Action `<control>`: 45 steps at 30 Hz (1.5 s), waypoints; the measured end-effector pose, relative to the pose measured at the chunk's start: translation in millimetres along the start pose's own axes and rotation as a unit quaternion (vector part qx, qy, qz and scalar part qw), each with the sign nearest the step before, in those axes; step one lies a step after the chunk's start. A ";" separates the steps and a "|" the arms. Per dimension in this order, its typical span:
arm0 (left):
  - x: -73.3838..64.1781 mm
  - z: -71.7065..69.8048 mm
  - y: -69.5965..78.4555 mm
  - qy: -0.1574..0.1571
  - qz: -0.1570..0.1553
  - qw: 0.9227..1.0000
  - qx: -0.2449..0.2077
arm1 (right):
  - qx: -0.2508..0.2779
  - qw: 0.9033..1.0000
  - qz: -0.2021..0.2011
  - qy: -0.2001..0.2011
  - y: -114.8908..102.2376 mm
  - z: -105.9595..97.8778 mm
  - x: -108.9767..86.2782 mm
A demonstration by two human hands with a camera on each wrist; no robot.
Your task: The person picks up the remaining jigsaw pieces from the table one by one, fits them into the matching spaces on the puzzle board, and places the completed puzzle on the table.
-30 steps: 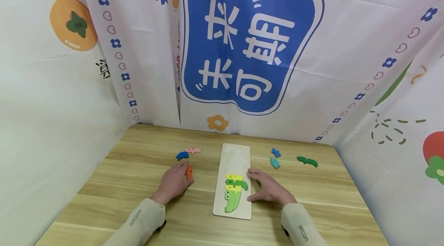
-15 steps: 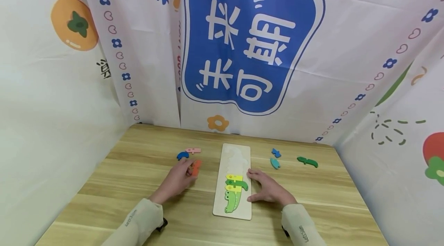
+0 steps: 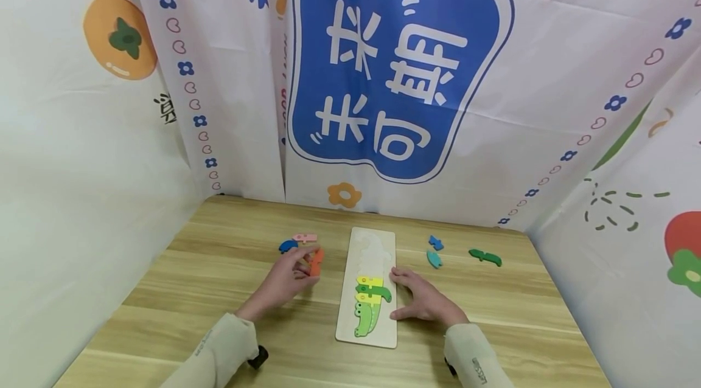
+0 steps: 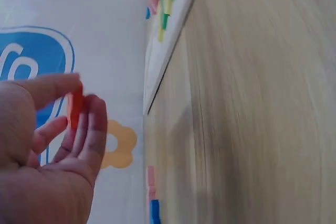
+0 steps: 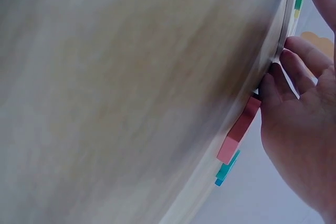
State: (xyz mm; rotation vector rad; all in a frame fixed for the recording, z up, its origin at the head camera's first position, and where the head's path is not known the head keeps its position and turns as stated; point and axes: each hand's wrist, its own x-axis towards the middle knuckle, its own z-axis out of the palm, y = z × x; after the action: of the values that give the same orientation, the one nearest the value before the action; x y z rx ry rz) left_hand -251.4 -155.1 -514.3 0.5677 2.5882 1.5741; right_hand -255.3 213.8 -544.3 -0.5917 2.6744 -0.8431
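My left hand (image 3: 280, 278) pinches an orange wooden puzzle piece (image 3: 316, 263) between thumb and fingers, left of a pale puzzle board (image 3: 346, 315). In the left wrist view the orange piece (image 4: 75, 108) stands on edge between the fingertips, lifted off the table. My right hand (image 3: 426, 298) rests at the board's right edge, fingers spread and touching it. On the board's near half lie a green crocodile head (image 3: 362, 320) and yellow and green body pieces (image 3: 372, 289); the far half shows bare recesses.
Pink (image 3: 305, 238) and blue (image 3: 288, 245) pieces lie beyond my left hand. To the right are a small blue piece (image 3: 435, 242), a teal piece (image 3: 434, 259) and a dark green piece (image 3: 485, 256). A red piece (image 5: 239, 130) shows near my right hand in its wrist view.
My left hand has picked the orange piece up off the table and carried it a little right, toward the board. The right hand has stayed at the board's edge.
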 end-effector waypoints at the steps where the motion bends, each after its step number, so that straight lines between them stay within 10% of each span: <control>1: 0.3 -0.6 -0.9 -0.007 -0.002 1.000 -0.020 | 0.001 1.000 0.000 0.000 0.0 -0.1 -0.2; 10: 2.7 -3.2 -7.8 -0.053 -0.001 0.988 -0.148 | 0.001 1.000 -0.002 0.000 -0.3 -0.6 -1.0; 30: 2.8 4.0 -5.4 0.021 -0.074 0.979 -0.190 | 0.002 1.000 0.002 -0.003 -3.1 -1.2 -2.7; 45: 1.5 1.4 -7.2 -0.003 -0.054 0.984 -0.169 | 0.009 1.000 -0.006 -0.002 -4.5 -1.8 -3.5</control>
State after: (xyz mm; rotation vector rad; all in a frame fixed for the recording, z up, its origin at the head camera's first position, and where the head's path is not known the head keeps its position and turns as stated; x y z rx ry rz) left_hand -254.4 -156.4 -521.0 0.3937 2.2292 1.9084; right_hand -251.5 212.9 -539.7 -0.6037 2.6599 -0.8686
